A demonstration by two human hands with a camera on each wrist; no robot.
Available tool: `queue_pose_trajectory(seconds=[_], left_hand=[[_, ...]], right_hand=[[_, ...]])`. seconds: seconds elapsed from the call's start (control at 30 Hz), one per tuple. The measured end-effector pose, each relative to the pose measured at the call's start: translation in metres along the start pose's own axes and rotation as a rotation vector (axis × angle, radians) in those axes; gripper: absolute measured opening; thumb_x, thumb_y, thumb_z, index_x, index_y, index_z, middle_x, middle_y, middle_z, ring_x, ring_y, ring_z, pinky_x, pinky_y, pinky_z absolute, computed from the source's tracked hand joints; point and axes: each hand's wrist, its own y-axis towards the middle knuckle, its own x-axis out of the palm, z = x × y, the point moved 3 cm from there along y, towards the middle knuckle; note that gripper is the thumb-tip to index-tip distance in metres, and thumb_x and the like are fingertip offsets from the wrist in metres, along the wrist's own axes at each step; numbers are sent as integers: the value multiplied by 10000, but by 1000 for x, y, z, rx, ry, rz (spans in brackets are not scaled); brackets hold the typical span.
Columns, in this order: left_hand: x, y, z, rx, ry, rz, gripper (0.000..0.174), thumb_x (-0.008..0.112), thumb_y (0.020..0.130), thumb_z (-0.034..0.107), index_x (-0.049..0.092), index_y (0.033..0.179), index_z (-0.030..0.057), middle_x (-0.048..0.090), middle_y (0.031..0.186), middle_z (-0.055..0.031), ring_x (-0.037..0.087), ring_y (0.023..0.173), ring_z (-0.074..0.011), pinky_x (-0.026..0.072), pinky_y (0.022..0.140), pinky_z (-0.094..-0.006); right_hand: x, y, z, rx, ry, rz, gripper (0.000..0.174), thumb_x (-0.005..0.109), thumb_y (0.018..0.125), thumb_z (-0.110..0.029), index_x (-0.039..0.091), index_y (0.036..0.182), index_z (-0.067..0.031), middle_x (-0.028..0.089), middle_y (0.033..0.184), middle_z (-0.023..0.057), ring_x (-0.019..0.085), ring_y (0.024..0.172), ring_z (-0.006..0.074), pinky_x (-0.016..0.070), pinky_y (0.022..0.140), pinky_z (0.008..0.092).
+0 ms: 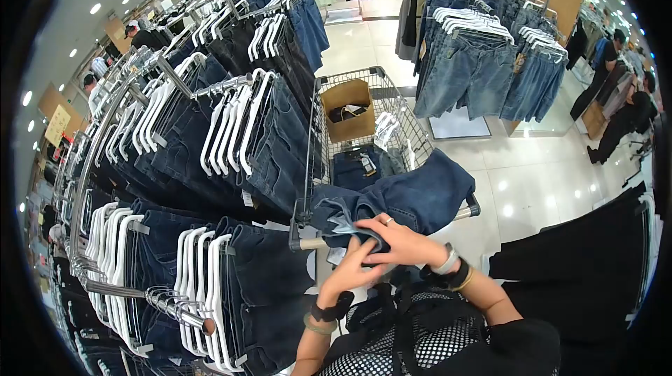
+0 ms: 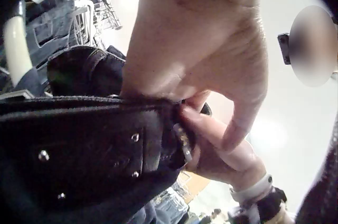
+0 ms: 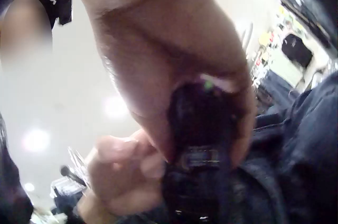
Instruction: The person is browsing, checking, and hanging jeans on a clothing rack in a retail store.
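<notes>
A pair of dark blue jeans (image 1: pixel 430 197) lies across the handle end of a shopping cart (image 1: pixel 324 242), its waistband toward the person. The right hand (image 1: pixel 402 244) grips the waistband, thumb on one side and fingers on the other in the right wrist view. Close beside it, the left hand (image 1: pixel 352 272) holds the same waistband edge, some of its fingers hidden behind the fabric. A dark patch (image 2: pixel 90 150) with small metal rivets shows on the waistband in the left wrist view. The hands overlap at the fingertips.
Inside the cart are a brown paper bag (image 1: pixel 348 128) and folded jeans (image 1: pixel 355 169) with a tag. Racks of jeans on white hangers (image 1: pixel 231 131) crowd the left side. Another denim rack (image 1: pixel 465 68) stands ahead right, and black garments (image 1: pixel 574 257) hang at near right.
</notes>
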Motion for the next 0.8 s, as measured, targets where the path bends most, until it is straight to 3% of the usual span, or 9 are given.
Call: queue_pose_trajectory(seconds=[0.03, 0.1, 0.17, 0.37, 0.43, 0.53, 0.57, 0.7, 0.8], left_hand=[[11, -5, -11, -131, -163, -41, 676, 754, 796, 274, 479, 1342, -16, 451, 1302, -249, 470, 1221, -356, 405, 1021, -395], [9, -10, -6, -271, -317, -66, 654, 762, 802, 270, 500, 1339, 3, 489, 1264, -226, 517, 1174, -315, 411, 1008, -378], [4, -10, 1, -298, -533, -19, 619, 768, 812, 255, 525, 1326, 11, 520, 1237, -189, 550, 1128, -264, 414, 997, -354], [-62, 2, -42, -551, -564, 588, 181, 727, 808, 46, 702, 983, 10, 679, 945, -39, 610, 858, -132, 474, 800, -258], [-109, 21, -50, -185, -271, 728, 128, 702, 782, 5, 697, 910, 1, 677, 932, -51, 600, 855, -109, 464, 758, -235], [-185, 61, -50, -81, -96, 815, 150, 618, 768, -48, 633, 910, -4, 620, 829, -36, 579, 786, -98, 456, 697, -229], [-206, 76, -48, -74, -97, 893, 188, 595, 767, -56, 608, 946, -1, 592, 795, -27, 572, 743, -95, 458, 646, -231], [-261, 100, 59, 101, -72, 957, 384, 597, 792, -54, 552, 1165, 30, 551, 813, 0, 498, 611, -48, 344, 439, -180], [-257, 79, 116, 166, -17, 1075, 378, 617, 869, -60, 560, 1236, 12, 577, 871, -8, 556, 717, -58, 400, 519, -174]], right_hand=[[4, -2, 0, 126, -57, -6, 556, 721, 792, -142, 497, 1298, -86, 509, 1220, 191, 616, 1000, 383, 512, 821, 420], [-8, -12, 11, -78, -20, 107, 396, 703, 772, -106, 577, 1142, -46, 570, 994, 147, 617, 860, 332, 506, 763, 391], [-30, -31, 8, 132, 70, 113, 260, 667, 769, -85, 606, 1011, -15, 585, 913, 132, 614, 814, 287, 499, 737, 367], [-116, -52, 4, 388, 253, 495, 104, 563, 784, -53, 587, 871, -1, 543, 784, 19, 501, 682, 92, 424, 595, 259], [-149, -54, 11, 569, 544, 651, 140, 542, 820, -96, 597, 949, -99, 559, 814, -25, 559, 714, 61, 493, 581, 236], [-212, -36, 26, 423, 602, 947, 90, 505, 849, -82, 548, 919, -120, 535, 798, -25, 594, 701, 85, 552, 582, 271], [-241, -31, 29, 245, 534, 779, 46, 511, 852, -81, 526, 866, -122, 527, 782, -33, 581, 689, 69, 552, 578, 266], [-306, -11, -31, 27, 425, 966, 86, 484, 908, -51, 550, 906, -106, 487, 753, -52, 488, 632, 38, 550, 608, 255], [-315, -40, -58, -137, 250, 1025, 86, 489, 959, -97, 569, 987, -83, 560, 873, -40, 550, 795, 22, 539, 670, 239]])
